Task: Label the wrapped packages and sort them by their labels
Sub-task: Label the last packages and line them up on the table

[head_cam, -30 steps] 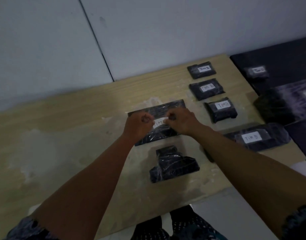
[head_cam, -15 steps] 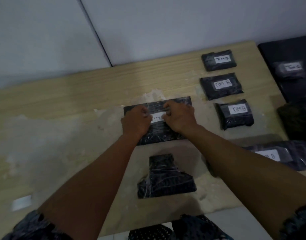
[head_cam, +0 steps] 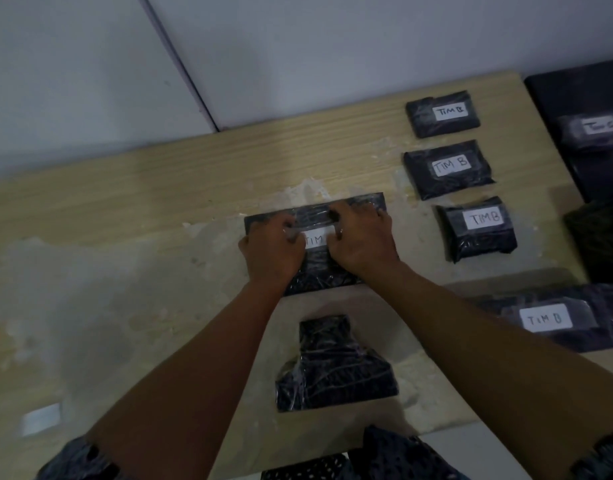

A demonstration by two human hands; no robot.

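Observation:
A long black wrapped package point(head_cam: 365, 203) lies mid-table with a white label point(head_cam: 316, 239) reading "TIM" on top. My left hand point(head_cam: 273, 253) and right hand point(head_cam: 363, 241) sit on it either side of the label, fingers curled, each pinching an end of a clear tape strip point(head_cam: 314, 220) stretched across the label's top. Part of the label is hidden by my fingers. An unlabelled black package point(head_cam: 334, 370) lies nearer me.
Three packages labelled "TIM B" point(head_cam: 442, 114) point(head_cam: 448, 170) point(head_cam: 478, 231) form a column at right, with a longer one point(head_cam: 554, 318) nearer. A dark mat point(head_cam: 575, 91) at far right holds another labelled package point(head_cam: 593, 130). A white slip point(head_cam: 41, 418) lies on the wooden table point(head_cam: 125, 220).
My hands have lowered onto the package and stay there beside the label. The view has swung left and down, so the right-hand packages sit further right.

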